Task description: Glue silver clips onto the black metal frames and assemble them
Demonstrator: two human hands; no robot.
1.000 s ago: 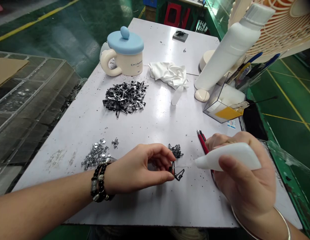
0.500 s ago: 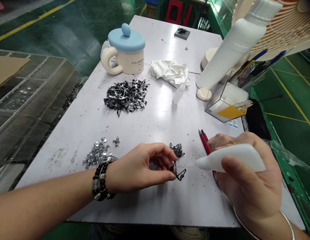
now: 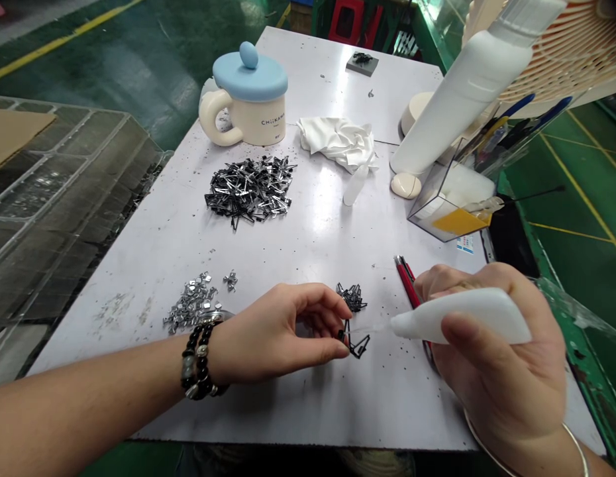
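Note:
Between thumb and fingers, my left hand [image 3: 288, 331] pinches a small black clip [image 3: 358, 347] low over the table. My right hand [image 3: 507, 358] is closed around a white squeeze bottle [image 3: 462, 318], whose thin clear nozzle points left and reaches the clip. A small heap of black pieces [image 3: 352, 298] lies just behind my left fingertips. Small silver metal pieces [image 3: 193, 299] are heaped beyond my left wrist. Farther back sits a large pile of black and silver clips [image 3: 251, 191].
A lidded cream mug [image 3: 258, 119], a crumpled white cloth [image 3: 338, 140] and a small white bottle [image 3: 356, 185] stand farther back. Red-handled tweezers [image 3: 408, 281] lie near my right hand. At right are a clear pen holder [image 3: 452, 205], a tall white bottle [image 3: 467, 93] and a fan [image 3: 576, 53].
The view has shifted very slightly. My right hand and its bottle sit a touch farther right in view; both hands keep their holds.

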